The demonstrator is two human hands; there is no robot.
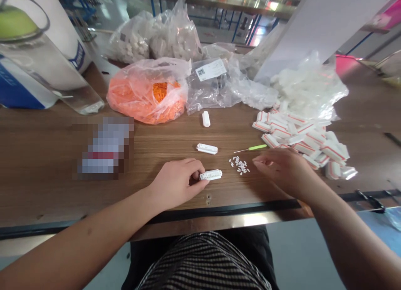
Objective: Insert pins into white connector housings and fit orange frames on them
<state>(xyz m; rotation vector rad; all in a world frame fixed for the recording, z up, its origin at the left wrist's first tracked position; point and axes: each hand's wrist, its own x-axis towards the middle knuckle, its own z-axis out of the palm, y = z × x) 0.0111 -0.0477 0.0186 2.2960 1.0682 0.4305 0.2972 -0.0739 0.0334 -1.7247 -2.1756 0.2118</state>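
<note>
My left hand (pixel 180 179) pinches the left end of a small white plastic housing (pixel 213 174) with a row of slots, low over the wooden table. To the right, my right hand (pixel 282 169) hovers beside a scatter of tiny white plastic pieces (pixel 240 164), thumb and fingertips drawn together; whether something tiny sits between them I cannot make out. Just beyond those pieces lies a thin tool with a green handle (pixel 257 147) and a fine metal shaft. A second white housing (pixel 207 148) rests behind the held one, and a smaller white block (pixel 206 118) farther back.
Many white parts with orange stripes (pixel 305 135) are heaped at the right, near a clear plastic bag (pixel 310 85). A bag of orange parts (pixel 150 91) and more bags (pixel 156 35) line the back. A clear bottle (pixel 56 68) and a blurred-out object (pixel 105 146) are at left.
</note>
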